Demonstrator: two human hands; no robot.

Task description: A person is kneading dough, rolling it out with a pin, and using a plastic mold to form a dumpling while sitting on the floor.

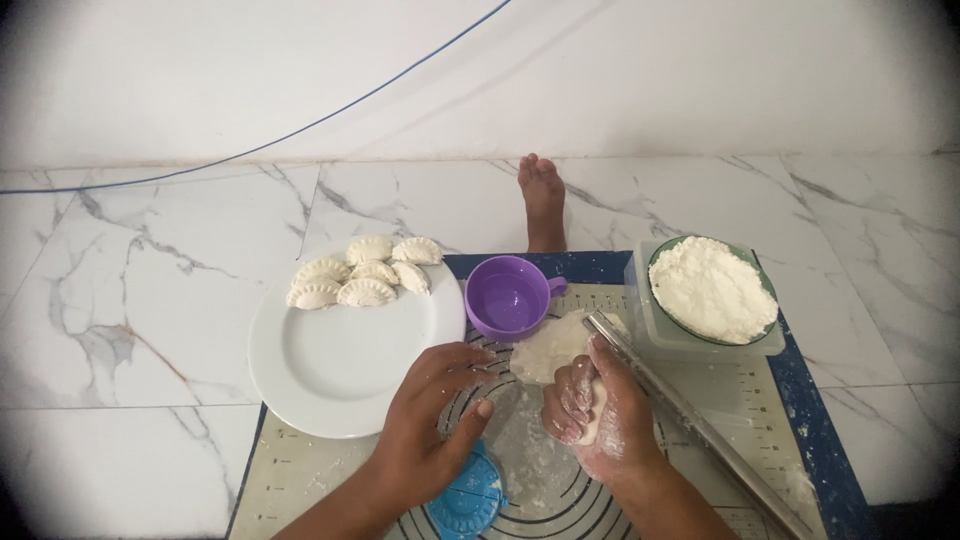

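Head view, left to right: I see a round white plate (340, 370) carrying folded pale dumplings (362, 272), my left hand (428, 420) spread flat beside a blue plastic dumpling press (470, 500), and my right hand (600, 405) pinching a thin sheet of white dough (555, 345) on the mat.

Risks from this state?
1. The rolling pin lies slanted beside the right hand; a nudge might roll it off the mat.
2. The purple cup stands right by the dough sheet; it may tip.
3. The dumplings crowd the plate rim.
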